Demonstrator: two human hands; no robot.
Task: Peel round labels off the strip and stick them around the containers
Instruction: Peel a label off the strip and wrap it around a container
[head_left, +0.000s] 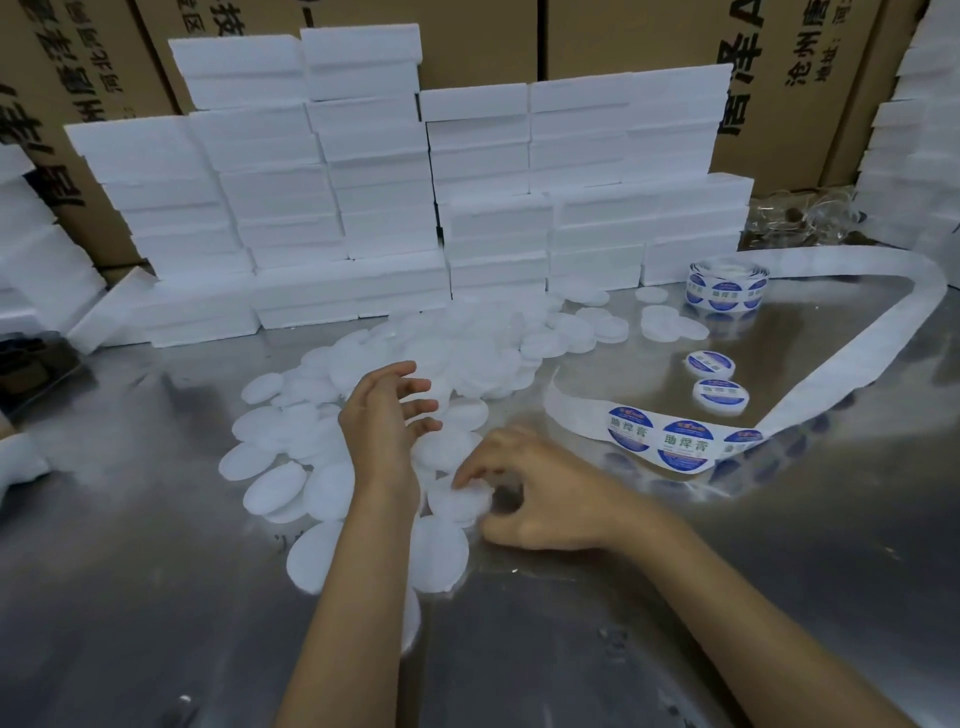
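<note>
Steel surface (675, 597) carries heaped white containers (457, 358); my right hand (540, 493) pinches one container (460, 499) near centre, left hand (387, 415) spread above, so next I judge a label from the strip (680, 441) at right.

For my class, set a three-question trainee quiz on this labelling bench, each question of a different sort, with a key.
1. True or false: the right hand pinches a white disc lying on the metal table.
2. Where does the label roll stand? A) in front of the white foam blocks, far right; B) beside the left hand; C) on a cardboard box.
3. Fill in: on the label strip near the right hand, ___ round blue labels show, the rightmost only partly.

Key
1. True
2. A
3. three
</note>
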